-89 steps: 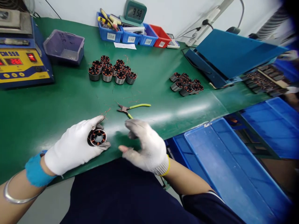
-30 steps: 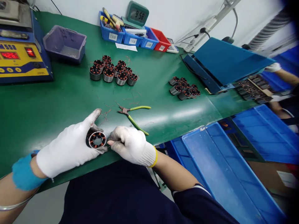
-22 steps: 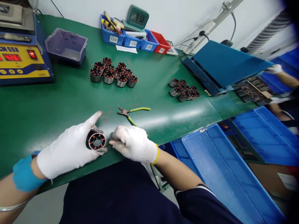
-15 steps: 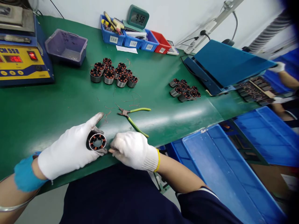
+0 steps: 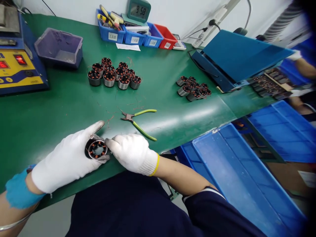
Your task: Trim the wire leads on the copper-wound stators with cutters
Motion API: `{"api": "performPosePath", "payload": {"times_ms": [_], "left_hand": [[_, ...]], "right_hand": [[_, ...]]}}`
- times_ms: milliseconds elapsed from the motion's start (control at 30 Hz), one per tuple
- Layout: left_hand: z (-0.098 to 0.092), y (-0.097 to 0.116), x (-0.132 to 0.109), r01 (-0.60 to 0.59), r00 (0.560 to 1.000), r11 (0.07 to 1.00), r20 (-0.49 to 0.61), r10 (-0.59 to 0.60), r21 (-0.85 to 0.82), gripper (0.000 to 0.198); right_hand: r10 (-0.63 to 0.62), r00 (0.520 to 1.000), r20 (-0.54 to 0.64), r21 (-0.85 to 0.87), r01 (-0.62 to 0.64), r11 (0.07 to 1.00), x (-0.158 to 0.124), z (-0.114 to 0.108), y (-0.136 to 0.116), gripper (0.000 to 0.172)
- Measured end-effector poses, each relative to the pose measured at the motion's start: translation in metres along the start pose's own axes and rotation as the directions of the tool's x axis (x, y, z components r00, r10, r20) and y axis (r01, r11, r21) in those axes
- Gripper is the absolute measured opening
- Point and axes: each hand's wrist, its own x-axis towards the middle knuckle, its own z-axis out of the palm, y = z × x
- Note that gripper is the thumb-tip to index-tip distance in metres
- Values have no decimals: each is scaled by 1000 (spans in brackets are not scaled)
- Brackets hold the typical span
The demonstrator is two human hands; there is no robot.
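My gloved left hand (image 5: 71, 156) is wrapped round a motor stator (image 5: 90, 151), a metal ring with copper windings inside, its open end facing up toward me. My gloved right hand (image 5: 132, 151) is closed, thumb and fingers pinched at the stator's right rim. Whatever lies between those fingertips is too small or hidden to make out. Beyond my hands, green-handled cutting pliers (image 5: 128, 117) lie on the bench with their jaws and handles spread. Loose bits of copper wire (image 5: 110, 121) are scattered near them.
One group of several stators (image 5: 109, 79) stands at the back, another (image 5: 184, 90) farther right. A purple bin (image 5: 79, 54) and a soldering station (image 5: 24, 72) are at left. Tool boxes (image 5: 112, 35) line the wall. Blue crates (image 5: 209, 148) sit beside the bench; a co-worker's arm (image 5: 304, 67) shows far right.
My right hand has moved from just beside the stator up to its rim, fingers still closed. My left hand keeps hold of the stator. The whole view has shifted slightly.
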Motion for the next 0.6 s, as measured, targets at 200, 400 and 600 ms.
{"api": "performPosePath", "payload": {"times_ms": [200,400,600], "left_hand": [[-1,0,1,-27,999,999,35,28,-38,72],[-3,-1,0,7,999,1000,52,-6,-12,73],[-5,-7,2,12,995,1000,98,-11,-12,79]], "right_hand": [[-112,991,67,-104,119,987,-1,-3,7,27],[114,982,154,-114,-97,989,-9,-2,32,30],[237,960,-152,172,-210,962,-34,-21,16,47]]}}
